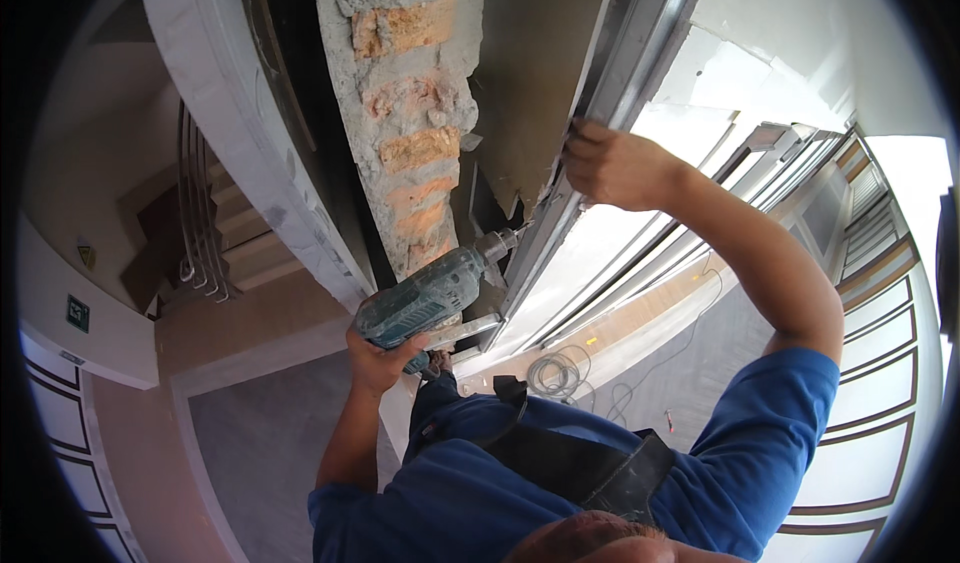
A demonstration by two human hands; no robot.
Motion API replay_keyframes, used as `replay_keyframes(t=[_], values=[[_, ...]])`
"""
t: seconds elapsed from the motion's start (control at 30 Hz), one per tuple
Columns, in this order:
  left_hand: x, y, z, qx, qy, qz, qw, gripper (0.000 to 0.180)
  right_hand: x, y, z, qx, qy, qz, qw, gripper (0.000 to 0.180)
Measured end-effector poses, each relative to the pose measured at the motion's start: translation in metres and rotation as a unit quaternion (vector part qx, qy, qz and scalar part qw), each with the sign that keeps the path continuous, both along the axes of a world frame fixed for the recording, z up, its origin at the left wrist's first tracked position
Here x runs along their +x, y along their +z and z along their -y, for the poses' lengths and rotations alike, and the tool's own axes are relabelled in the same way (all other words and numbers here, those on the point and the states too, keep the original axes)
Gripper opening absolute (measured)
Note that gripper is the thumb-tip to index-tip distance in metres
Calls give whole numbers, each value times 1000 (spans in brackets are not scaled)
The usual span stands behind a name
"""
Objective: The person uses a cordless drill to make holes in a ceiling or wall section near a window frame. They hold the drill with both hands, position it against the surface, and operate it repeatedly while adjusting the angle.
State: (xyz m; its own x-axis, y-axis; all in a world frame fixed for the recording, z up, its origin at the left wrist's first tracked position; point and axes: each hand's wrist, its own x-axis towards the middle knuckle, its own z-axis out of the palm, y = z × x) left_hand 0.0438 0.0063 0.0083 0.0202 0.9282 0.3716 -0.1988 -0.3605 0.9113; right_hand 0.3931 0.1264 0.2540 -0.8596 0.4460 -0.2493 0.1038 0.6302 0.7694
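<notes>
Gripping the handle of a teal power drill (pixel 428 298), the left hand (pixel 382 355) has its fingers wrapped tight around the grip, low and left of centre in the head view. The drill points up and to the right, and its chuck (pixel 497 244) meets the edge of a grey metal frame (pixel 640 53) that runs diagonally from the middle of the scene to the far upper right. Higher up that frame, the right hand (pixel 612 166) is closed over the frame's edge, fingers curled around it and arm stretched out. Just left of the drill stands a broken wall end (pixel 410 113) of exposed orange brick and grey mortar. Lower down, near the person's blue shirt (pixel 470 493), a coiled cable (pixel 555 373) lies on the floor.
</notes>
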Motion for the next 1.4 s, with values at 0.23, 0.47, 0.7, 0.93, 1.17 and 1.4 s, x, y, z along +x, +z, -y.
replay_keyframes(t=[0.23, 0.47, 0.7, 0.93, 1.17, 1.4], values=[[9, 4, -9, 11, 1, 4, 1000, 61, 1, 52, 23, 199, -114, 57, 972, 84], [14, 5, -9, 2, 10, 22, 1000, 60, 13, 88, 17, 248, -125, 42, 960, 99], [16, -1, -14, 6, 23, 17, 1000, 60, 41, 120, -3, 209, 64, 7, 976, 87], [18, 0, -20, 3, 20, 19, 1000, 59, 51, 101, -25, 176, 154, -223, 946, 61], [15, 6, -19, -5, 8, 11, 1000, 59, 48, 105, -26, 230, 164, -262, 923, 37], [21, 7, -18, -15, 4, 12, 1000, 64, 53, 117, -32, 243, 168, -224, 929, 46]])
